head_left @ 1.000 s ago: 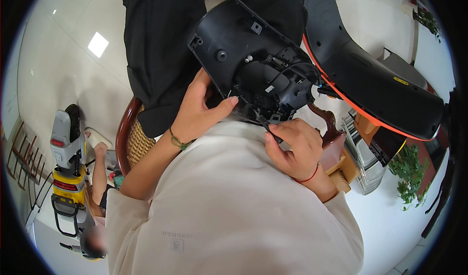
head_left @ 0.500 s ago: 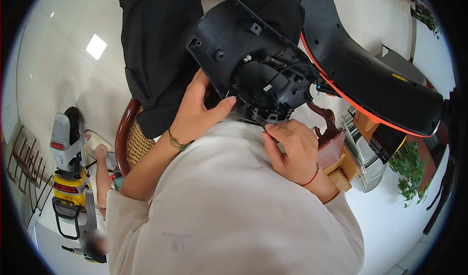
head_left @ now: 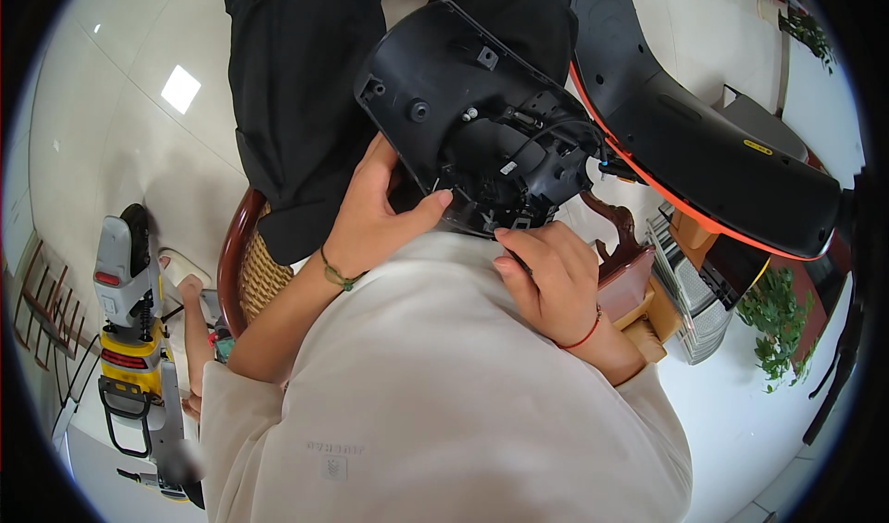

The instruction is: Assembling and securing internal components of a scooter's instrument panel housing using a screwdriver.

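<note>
A black moulded plastic housing (head_left: 417, 69) lies tilted over my lap, inner side up, with mounts, a cable and fittings visible inside. My left hand (head_left: 375, 213) grips its lower left edge, thumb on the inner rim and fingers reaching underneath. My right hand (head_left: 546, 277) is closed in a pinch at the housing's bottom edge, on a small dark piece mostly hidden by the fingers; I cannot make out what it is. Black trousers (head_left: 287, 106) are under and beside the housing.
A curved black panel with orange edging (head_left: 704, 171) extends at the right. A wooden woven chair (head_left: 241, 264) is under me. A yellow-and-grey scooter (head_left: 125, 356) stands at left beside another person's bare leg (head_left: 196, 333). Stacked metal chairs (head_left: 690, 324) and a plant (head_left: 778, 328) are at right.
My right hand has shifted slightly up and left, and the dark piece in it shows less. My left hand keeps its grip; the housing has barely moved.
</note>
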Demonstrator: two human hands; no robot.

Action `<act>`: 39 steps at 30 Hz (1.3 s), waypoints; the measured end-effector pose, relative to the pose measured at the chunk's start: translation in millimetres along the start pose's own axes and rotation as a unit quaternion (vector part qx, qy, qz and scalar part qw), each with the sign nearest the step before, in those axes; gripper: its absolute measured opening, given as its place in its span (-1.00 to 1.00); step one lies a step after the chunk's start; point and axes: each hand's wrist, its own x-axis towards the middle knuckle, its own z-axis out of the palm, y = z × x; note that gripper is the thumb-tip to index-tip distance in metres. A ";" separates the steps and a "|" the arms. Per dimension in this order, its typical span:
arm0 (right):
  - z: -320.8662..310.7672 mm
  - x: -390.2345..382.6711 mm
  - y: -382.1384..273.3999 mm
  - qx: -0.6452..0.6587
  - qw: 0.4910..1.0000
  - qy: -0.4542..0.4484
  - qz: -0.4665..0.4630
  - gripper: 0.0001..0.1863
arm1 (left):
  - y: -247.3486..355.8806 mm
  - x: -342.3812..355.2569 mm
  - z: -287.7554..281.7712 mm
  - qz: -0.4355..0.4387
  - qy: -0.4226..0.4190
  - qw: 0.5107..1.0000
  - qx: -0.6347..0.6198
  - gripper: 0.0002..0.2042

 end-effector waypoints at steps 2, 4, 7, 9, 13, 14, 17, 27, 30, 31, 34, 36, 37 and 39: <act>-1.3 -0.3 -1.3 -0.011 1.000 -0.016 0.006 -0.66 | -0.9 -0.7 0.1 0.008 0.002 1.000 0.013 -0.41; 3.7 -5.6 2.6 -0.011 1.000 -0.013 0.005 -0.65 | -0.6 -1.1 0.2 0.008 0.002 1.000 0.021 -0.41; 4.9 -4.7 3.5 -0.030 0.999 -0.012 -0.006 -0.62 | -2.3 -1.3 -1.2 0.004 0.004 1.000 0.027 -0.41; 5.3 -2.1 3.7 -0.049 0.999 -0.014 -0.017 -0.61 | -2.9 -1.1 -0.8 0.000 0.007 1.000 0.025 -0.41; 4.2 5.3 -0.2 -0.020 1.000 -0.002 -0.017 -0.64 | -2.6 -0.7 -0.2 0.007 0.008 1.000 0.020 -0.40; 2.8 7.1 -1.8 -0.012 1.000 -0.010 -0.010 -0.65 | -2.6 -0.6 0.1 0.007 0.010 1.000 0.018 -0.40; 4.5 4.7 0.7 -0.028 0.999 -0.010 -0.018 -0.67 | -2.3 -1.6 0.0 0.011 0.006 0.999 0.032 -0.40; 7.6 4.5 0.3 -0.028 0.999 -0.020 -0.009 -0.69 | -5.3 -1.7 -1.5 0.005 0.009 0.999 0.031 -0.42; 5.4 6.8 -2.1 -0.034 0.999 -0.029 -0.001 -0.68 | -6.2 -2.6 -1.3 -0.003 0.016 1.000 0.017 -0.42; 3.7 8.1 -3.5 -0.030 0.999 -0.031 0.009 -0.67 | -5.9 -2.3 -1.2 0.000 0.015 1.000 0.026 -0.42; 7.0 4.8 -0.6 -0.036 0.999 -0.027 0.012 -0.67 | -5.3 -1.8 -1.3 0.003 0.014 0.999 0.048 -0.42; 8.2 4.8 0.6 -0.048 0.999 -0.020 0.006 -0.67 | -4.8 -1.2 -0.8 0.003 0.014 0.998 0.061 -0.42; 8.3 6.0 0.3 -0.048 0.999 -0.018 -0.001 -0.67 | -4.8 -0.9 -0.2 0.005 0.017 0.998 0.054 -0.42; 8.3 7.5 0.1 -0.048 0.999 -0.016 -0.008 -0.67 | -5.1 -0.8 -0.4 0.008 0.019 0.999 0.048 -0.43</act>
